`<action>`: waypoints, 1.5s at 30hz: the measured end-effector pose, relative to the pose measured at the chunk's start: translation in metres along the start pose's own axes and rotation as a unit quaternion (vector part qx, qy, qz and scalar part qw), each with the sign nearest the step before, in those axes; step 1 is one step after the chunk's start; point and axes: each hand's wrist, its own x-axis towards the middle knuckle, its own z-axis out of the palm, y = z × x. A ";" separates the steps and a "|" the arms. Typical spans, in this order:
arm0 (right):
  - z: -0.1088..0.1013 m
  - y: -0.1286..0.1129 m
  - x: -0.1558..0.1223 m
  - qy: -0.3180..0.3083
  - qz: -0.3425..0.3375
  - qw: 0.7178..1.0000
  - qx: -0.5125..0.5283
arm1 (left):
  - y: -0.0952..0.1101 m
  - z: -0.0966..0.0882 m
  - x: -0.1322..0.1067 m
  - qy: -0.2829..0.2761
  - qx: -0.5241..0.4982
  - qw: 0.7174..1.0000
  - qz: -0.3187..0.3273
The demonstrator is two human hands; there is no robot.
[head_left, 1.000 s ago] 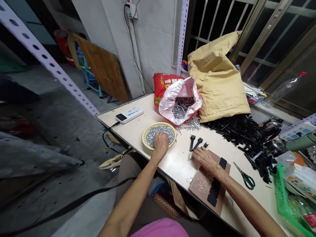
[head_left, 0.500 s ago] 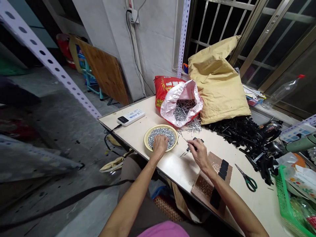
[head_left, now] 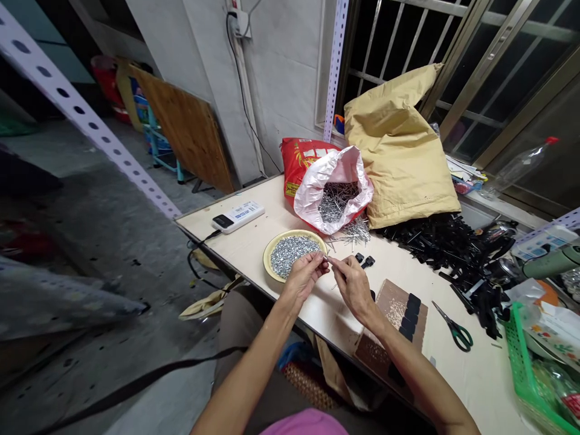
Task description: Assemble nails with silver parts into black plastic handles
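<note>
My left hand (head_left: 302, 278) and my right hand (head_left: 351, 283) meet above the table's near edge, fingertips almost touching. The right fingers pinch a thin metal nail with a black plastic piece; the left fingers pinch something small at the nail's tip, too tiny to name. Just behind the left hand stands a yellow bowl (head_left: 270, 249) full of small silvery metal parts. Two black plastic clips (head_left: 365, 260) lie on the table beyond the right hand. A brown cardboard sheet (head_left: 393, 302) with black pieces lies under my right forearm.
A pink-white bag of nails (head_left: 334, 188) stands open behind the bowl, loose nails (head_left: 354, 231) spilled beside it. A tan sack (head_left: 399, 151), a heap of black clips (head_left: 446, 241), scissors (head_left: 453, 327), a green basket (head_left: 521, 368) and a white power strip (head_left: 238, 216) share the table.
My left hand has lifted out of the bowl and come to the right hand. The right hand picked up a clip with a nail and drew it toward me.
</note>
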 end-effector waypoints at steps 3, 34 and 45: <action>-0.006 0.001 -0.004 0.009 0.012 1.000 -0.017 | 0.000 0.006 -0.004 -0.018 -0.058 0.998 -0.022; -0.047 0.021 -0.068 0.052 -0.058 0.931 -0.356 | -0.031 0.036 -0.027 -0.156 0.118 0.979 -0.049; -0.049 0.017 -0.079 0.001 0.096 0.980 -0.175 | -0.043 0.035 -0.037 -0.164 0.216 0.963 0.011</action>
